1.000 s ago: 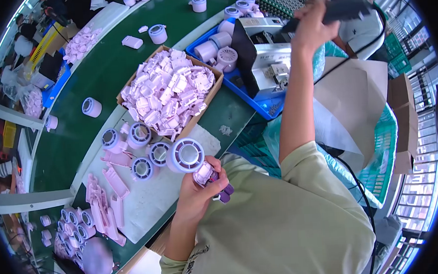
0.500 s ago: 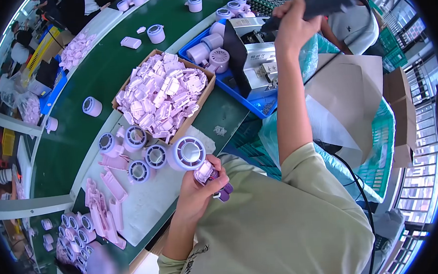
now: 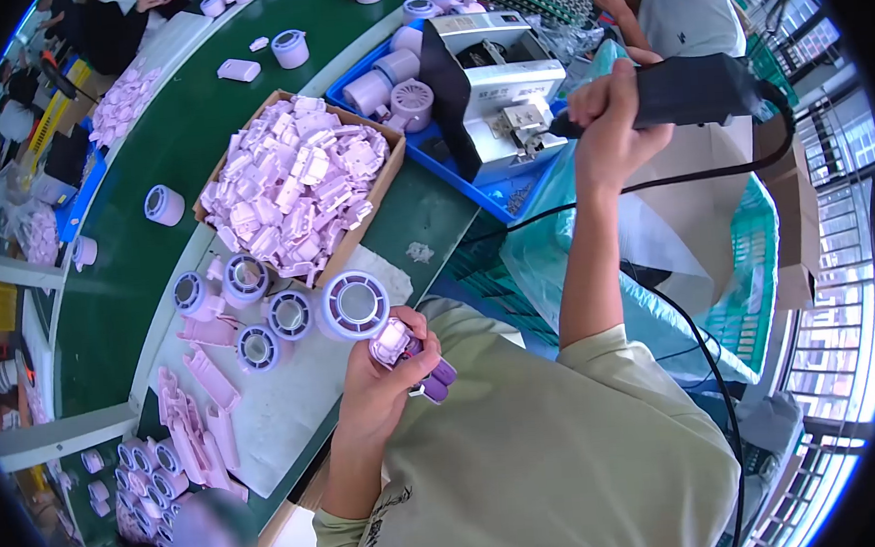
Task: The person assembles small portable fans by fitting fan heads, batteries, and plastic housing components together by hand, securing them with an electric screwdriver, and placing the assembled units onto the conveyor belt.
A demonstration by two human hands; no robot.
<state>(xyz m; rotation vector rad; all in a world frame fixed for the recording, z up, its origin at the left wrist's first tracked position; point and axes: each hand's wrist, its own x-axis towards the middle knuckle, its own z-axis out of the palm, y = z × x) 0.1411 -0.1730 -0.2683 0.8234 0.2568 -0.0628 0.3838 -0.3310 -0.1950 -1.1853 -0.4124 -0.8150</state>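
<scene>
My left hand (image 3: pixel 373 390) is closed round a pale pink and purple hair dryer body (image 3: pixel 394 344). Its round ringed barrel (image 3: pixel 354 306) faces upward, just beyond my fingers. In my right hand (image 3: pixel 611 130) is a black corded electric screwdriver (image 3: pixel 695 89), gripped from the side and lying almost level. The screwdriver's tip end points left, close to the metal front of a screw feeder (image 3: pixel 506 84); whether they touch I cannot tell. Several similar round barrels (image 3: pixel 289 314) stand on the worktop left of my left hand, beside long pink handle shells (image 3: pixel 210 378).
A cardboard box (image 3: pixel 380 192) heaped with small pink parts sits ahead. The feeder stands in a blue tray (image 3: pixel 493 202) with more barrels. A green conveyor (image 3: pixel 118 293) curves along the left. At right are a lined green basket (image 3: pixel 749 284) and the cord (image 3: pixel 692 173). Another person (image 3: pixel 687 8) is beyond.
My right hand has come down with the screwdriver, bringing it level beside the feeder's front. My left hand keeps its hold on the hair dryer body. The whole view has shifted slightly.
</scene>
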